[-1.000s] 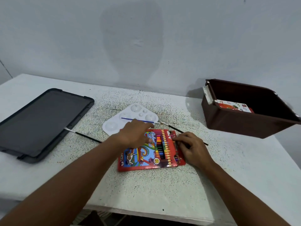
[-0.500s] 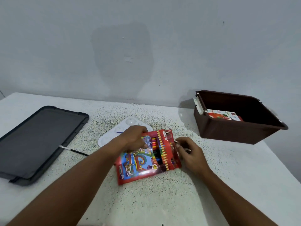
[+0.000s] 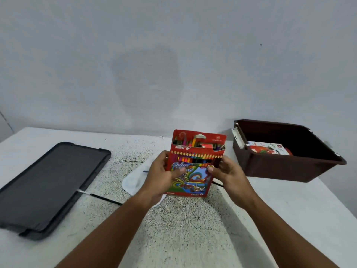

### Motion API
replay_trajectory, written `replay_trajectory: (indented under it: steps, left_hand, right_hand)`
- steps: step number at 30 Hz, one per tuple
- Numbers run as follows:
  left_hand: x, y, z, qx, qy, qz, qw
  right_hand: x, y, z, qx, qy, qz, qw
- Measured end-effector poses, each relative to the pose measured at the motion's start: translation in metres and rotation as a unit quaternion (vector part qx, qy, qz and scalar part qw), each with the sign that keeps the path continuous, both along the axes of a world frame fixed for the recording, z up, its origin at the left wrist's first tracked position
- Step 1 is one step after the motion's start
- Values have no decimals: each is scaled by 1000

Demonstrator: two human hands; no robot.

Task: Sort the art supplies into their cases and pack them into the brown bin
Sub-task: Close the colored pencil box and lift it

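Both hands, left hand (image 3: 161,176) and right hand (image 3: 227,172), grip the upright red cardboard coloured-pencil box (image 3: 195,161) by its sides, above the speckled white table (image 3: 193,229), left of the brown plastic bin (image 3: 286,167)

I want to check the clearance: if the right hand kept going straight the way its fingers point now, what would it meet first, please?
The right hand points up-left, gripping the pencil box, so it presses into that first. Beyond lies the left hand; depth is unclear.

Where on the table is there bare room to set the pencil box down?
Free: the near table between the forearms, and the strip right of the right hand before the brown bin. Crowded: under the colored pencil box, where the white palette and paintbrushes lie.
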State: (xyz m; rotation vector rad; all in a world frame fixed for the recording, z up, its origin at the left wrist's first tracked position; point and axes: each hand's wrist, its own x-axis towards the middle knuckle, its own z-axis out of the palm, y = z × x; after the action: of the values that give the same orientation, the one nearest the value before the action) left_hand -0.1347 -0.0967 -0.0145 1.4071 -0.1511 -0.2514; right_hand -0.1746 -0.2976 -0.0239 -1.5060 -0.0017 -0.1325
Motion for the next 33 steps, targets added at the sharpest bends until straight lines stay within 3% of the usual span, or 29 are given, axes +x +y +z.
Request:
replay_trajectory:
  steps: [8,20,33]
  left_hand:
    - [2,-1,-10,14,-13,-26,999]
    - [13,3,-11,24,-39,-32,998]
    - [13,15,-31,68,-30,-96,993]
  right_hand:
    - [0,4,2,-9,-13,31,999]
    - [12,3,5,14,-63,1,998]
    - [12,2,4,13,-35,10,999]
